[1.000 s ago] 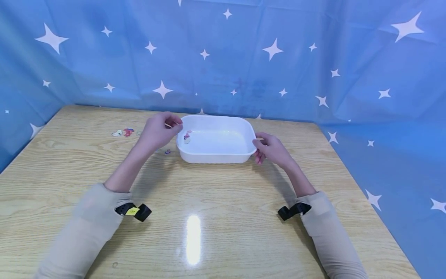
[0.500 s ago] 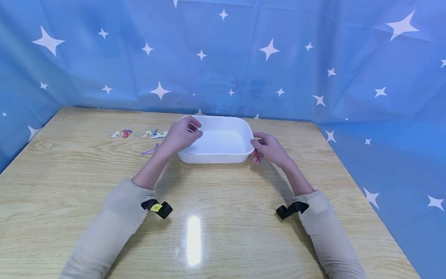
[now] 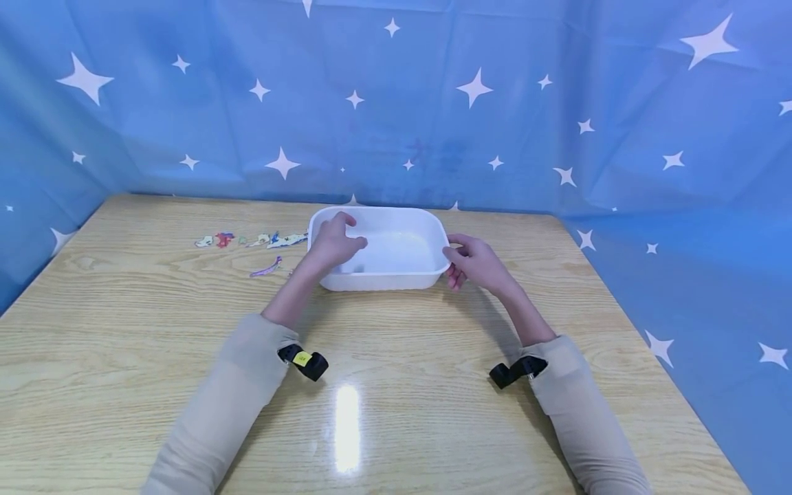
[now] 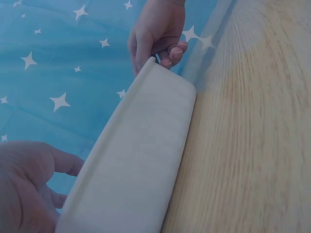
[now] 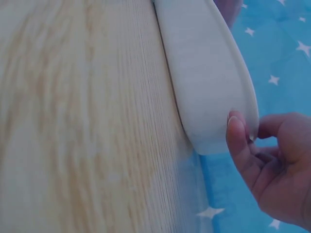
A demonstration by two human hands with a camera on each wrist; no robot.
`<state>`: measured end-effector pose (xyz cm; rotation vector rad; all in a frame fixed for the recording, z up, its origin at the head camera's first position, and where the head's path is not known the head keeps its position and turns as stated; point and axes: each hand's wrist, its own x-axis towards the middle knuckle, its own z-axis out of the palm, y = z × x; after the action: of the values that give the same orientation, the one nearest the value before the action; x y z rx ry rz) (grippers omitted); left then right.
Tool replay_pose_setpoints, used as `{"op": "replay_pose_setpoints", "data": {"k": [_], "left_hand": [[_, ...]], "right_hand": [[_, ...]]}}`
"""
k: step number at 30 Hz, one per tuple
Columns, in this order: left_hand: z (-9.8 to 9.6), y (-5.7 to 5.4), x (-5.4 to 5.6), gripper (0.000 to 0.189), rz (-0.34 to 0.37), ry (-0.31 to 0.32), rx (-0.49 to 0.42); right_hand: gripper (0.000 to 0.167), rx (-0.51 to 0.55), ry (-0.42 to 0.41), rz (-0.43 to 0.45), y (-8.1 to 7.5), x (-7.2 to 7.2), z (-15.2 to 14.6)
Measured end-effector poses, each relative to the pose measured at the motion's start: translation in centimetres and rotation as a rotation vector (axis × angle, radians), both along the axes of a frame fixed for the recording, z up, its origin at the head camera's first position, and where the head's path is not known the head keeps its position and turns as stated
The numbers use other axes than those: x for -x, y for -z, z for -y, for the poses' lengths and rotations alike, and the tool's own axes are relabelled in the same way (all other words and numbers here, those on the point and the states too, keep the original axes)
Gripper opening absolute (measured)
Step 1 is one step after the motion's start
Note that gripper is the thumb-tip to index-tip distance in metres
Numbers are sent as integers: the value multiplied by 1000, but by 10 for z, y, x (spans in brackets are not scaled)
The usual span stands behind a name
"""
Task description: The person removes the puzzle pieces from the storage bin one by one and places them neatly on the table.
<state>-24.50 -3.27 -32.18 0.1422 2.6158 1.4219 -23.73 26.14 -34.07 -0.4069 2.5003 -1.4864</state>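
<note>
A white plastic tub (image 3: 402, 249) sits near the back edge of the table. Over its left end is my left hand (image 3: 336, 242), thumb and index finger spread apart with nothing visible between them. In the left wrist view, the fingers of that hand (image 4: 29, 184) disappear behind the tub's rim. My right hand (image 3: 481, 263) pinches the rim at the tub's right end, and the right wrist view has its thumb and fingers on either side of that rim (image 5: 250, 97). The left hand and wrist cover part of the tub's inside.
Left of the tub lie several small flat colourful cutouts, among them a red one (image 3: 224, 239), a pale one (image 3: 203, 241) and a purple strip (image 3: 267, 267). A blue star-patterned cloth (image 3: 396, 103) hangs behind the wooden table (image 3: 421, 385) and along its right side.
My left hand has moved right, from the tub's left rim to over its inside, and its thumb and index finger have parted. The right hand keeps its hold on the rim.
</note>
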Motion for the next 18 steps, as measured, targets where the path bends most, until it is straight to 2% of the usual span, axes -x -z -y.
{"op": "replay_pose_setpoints", "data": {"k": [5, 8, 14, 18], "left_hand": [[-2, 3, 5, 54, 74, -61, -15], [-3, 3, 8, 52, 111, -78, -25], [-3, 6, 13, 46, 127, -43, -9], [-3, 8, 15, 40, 133, -14, -32]], "right_hand": [[43, 3, -3, -1, 0, 0, 0], [43, 3, -2, -1, 1, 0, 1], [44, 1, 0, 4, 1, 1, 1], [45, 15, 0, 10, 1, 2, 0]]}}
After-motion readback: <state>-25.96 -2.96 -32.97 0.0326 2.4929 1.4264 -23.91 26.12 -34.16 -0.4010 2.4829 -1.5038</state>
